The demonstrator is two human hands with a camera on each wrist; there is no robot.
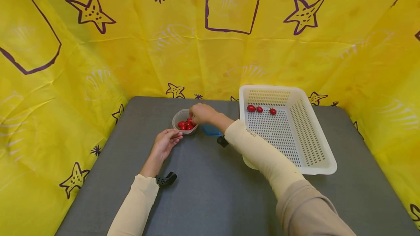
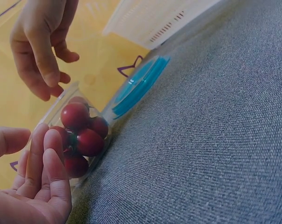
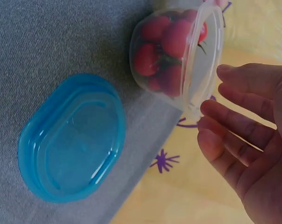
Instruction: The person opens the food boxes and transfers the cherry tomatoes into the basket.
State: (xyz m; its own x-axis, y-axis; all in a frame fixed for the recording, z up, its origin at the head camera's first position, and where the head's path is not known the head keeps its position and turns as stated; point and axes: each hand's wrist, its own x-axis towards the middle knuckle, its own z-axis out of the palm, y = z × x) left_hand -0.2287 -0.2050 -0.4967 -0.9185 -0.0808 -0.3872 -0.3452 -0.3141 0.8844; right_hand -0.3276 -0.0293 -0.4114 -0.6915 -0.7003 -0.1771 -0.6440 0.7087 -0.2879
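Note:
A small clear plastic container (image 1: 185, 133) holds several cherry tomatoes (image 2: 89, 142), some with green stems. My left hand (image 1: 165, 142) is at its near left rim, thumb and fingertips pinching the edge. Over the container's far right side is my right hand (image 1: 204, 113). In the right wrist view its fingers (image 3: 234, 116) are loosely bent, hold nothing and stand just off the rim. A blue lid (image 3: 78, 140) lies on the table beside the container, partly covered by the right hand and wrist in the head view.
A white perforated basket (image 1: 316, 134) stands on the right, with three cherry tomatoes (image 1: 259, 109) near its far left corner. My right forearm crosses over its left side. Grey cloth covers the table (image 1: 203, 192), and yellow printed fabric (image 1: 197, 57) hangs behind and at both sides.

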